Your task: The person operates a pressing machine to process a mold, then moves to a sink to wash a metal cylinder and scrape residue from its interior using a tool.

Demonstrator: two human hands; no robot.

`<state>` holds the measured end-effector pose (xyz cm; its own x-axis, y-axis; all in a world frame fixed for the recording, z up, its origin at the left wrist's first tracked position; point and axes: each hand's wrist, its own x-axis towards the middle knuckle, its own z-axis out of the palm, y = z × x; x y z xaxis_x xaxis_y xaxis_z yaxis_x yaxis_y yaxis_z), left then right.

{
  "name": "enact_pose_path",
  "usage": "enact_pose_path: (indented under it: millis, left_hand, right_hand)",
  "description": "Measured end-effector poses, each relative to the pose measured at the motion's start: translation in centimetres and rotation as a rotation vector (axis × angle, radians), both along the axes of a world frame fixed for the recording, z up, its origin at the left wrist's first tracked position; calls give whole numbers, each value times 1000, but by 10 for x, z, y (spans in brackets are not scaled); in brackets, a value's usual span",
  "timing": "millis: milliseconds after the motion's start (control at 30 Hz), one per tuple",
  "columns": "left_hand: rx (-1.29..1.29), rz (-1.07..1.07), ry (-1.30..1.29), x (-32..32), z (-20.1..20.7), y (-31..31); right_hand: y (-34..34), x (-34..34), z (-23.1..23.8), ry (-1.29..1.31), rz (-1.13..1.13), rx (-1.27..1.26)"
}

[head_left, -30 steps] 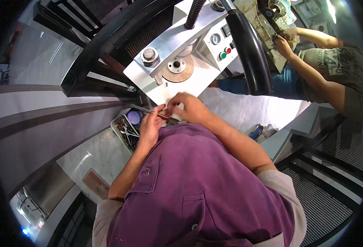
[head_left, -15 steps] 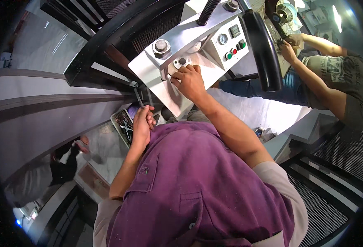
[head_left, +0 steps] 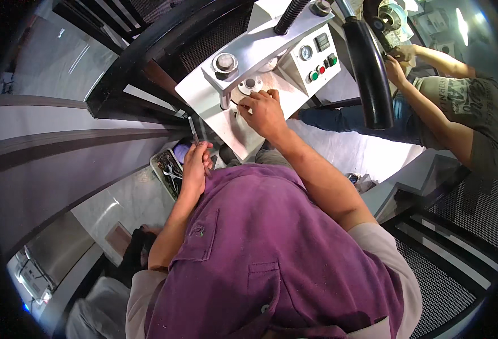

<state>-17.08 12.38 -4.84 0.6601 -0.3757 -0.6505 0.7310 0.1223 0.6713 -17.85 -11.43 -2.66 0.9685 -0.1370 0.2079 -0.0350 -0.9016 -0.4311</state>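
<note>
My left hand is closed around a slim, flat metal tool that points up and away beside the machine's left edge; its kind does not show. On the white machine, my right hand is held low over the base with bent fingers pressed together. A small dark tip shows by its fingertips, but what they hold is too small to name. Just beyond those fingers lies a round metal fitting with a dark centre. A thick metal crossbar with large bolts spans above it.
A control box with gauge and buttons stands at the right, beside a black lever handle. Below my left hand is a tray of tools. A co-worker works at far right; another person is at lower left.
My right hand has shifted slightly right and nearer. The metal tool in my left hand now shows more plainly, tilted upward. The person at lower left has moved closer behind my left arm.
</note>
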Motion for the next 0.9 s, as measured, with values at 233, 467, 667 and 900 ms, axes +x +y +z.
enact_pose_path:
  millis: [233, 467, 667, 900]
  left_hand:
    - [-2, -17, -7, 3, 0, -1]
    - [-16, 16, 7, 2, -4, 3]
    - [-8, 35, 6, 1, -4, 6]
    - [18, 7, -22, 1, -1, 5]
  right_hand:
    - [16, 5, -1, 82, 16, -136]
    - [21, 5, -4, 124, 21, -197]
    - [15, 0, 4, 149, 44, -221]
    - [-9, -2, 16, 88, -59, -67]
